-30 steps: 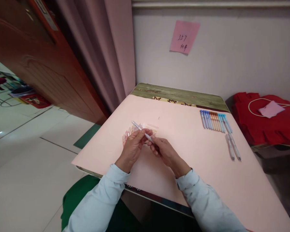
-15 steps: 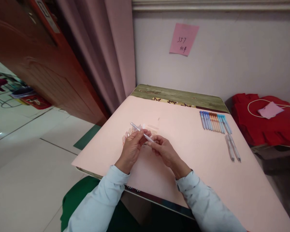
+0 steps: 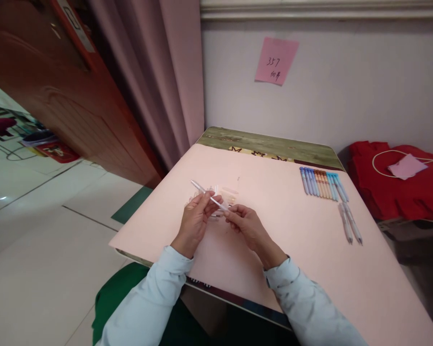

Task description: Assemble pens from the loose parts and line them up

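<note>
A slim white pen (image 3: pixel 198 186) slants between my two hands above the table. My left hand (image 3: pixel 197 216) is closed around its middle, thumb on top. At its lower right end, my right hand (image 3: pixel 246 223) pinches the pen with thumb and fingertips. Behind and beneath my hands lie small clear and pale pen parts (image 3: pixel 230 192), partly hidden by my fingers. To the right, a row of blue, brown and light-blue pens (image 3: pixel 322 184) lies side by side. Two whitish-grey pens (image 3: pixel 350 223) lie just in front of that row.
Pale pink paper (image 3: pixel 296 269) covers the table, whose green wood-patterned back edge (image 3: pixel 270 142) shows. A red cloth (image 3: pixel 407 192) with a white cable lies on the right. A pink note (image 3: pixel 276 61) hangs on the wall; a curtain (image 3: pixel 155 77) and brown door (image 3: pixel 79 105) stand left.
The pen has turned slightly in my hands, and its upper end now shows a pale tapered tip. My left hand has shifted a little; both hands keep hold.
</note>
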A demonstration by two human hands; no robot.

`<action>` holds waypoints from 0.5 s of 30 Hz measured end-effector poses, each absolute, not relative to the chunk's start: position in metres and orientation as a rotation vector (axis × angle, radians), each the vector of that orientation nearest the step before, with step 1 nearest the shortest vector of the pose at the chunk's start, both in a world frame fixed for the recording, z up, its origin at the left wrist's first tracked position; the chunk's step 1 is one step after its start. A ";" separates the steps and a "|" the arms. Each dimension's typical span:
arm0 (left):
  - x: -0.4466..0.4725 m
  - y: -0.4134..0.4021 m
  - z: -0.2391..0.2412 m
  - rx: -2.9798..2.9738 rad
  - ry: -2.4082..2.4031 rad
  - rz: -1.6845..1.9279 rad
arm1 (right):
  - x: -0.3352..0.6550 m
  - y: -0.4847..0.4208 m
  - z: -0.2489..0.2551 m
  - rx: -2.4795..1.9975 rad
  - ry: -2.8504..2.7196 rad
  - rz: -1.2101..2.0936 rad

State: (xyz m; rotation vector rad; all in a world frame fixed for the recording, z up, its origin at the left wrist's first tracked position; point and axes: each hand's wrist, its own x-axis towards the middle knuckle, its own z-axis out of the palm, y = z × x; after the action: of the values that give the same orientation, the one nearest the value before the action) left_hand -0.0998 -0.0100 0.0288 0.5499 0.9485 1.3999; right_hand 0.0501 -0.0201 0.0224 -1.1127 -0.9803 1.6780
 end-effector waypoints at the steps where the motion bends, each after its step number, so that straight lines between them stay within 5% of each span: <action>1: -0.101 -0.010 0.029 0.543 0.952 1.410 | 0.050 -0.020 0.022 -1.115 -0.972 1.675; 8: -0.111 -0.005 0.036 0.472 1.020 1.463 | 0.056 -0.017 0.020 -1.227 -1.121 1.546; 15: -0.144 0.008 0.044 0.558 1.156 1.791 | 0.073 -0.010 0.015 -1.456 -1.492 1.041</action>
State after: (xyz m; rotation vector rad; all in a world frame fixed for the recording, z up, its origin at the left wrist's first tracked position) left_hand -0.1440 0.0080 0.0438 0.5584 1.1563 1.7906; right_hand 0.0726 -0.0101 0.0150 -1.4556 -1.4917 1.0406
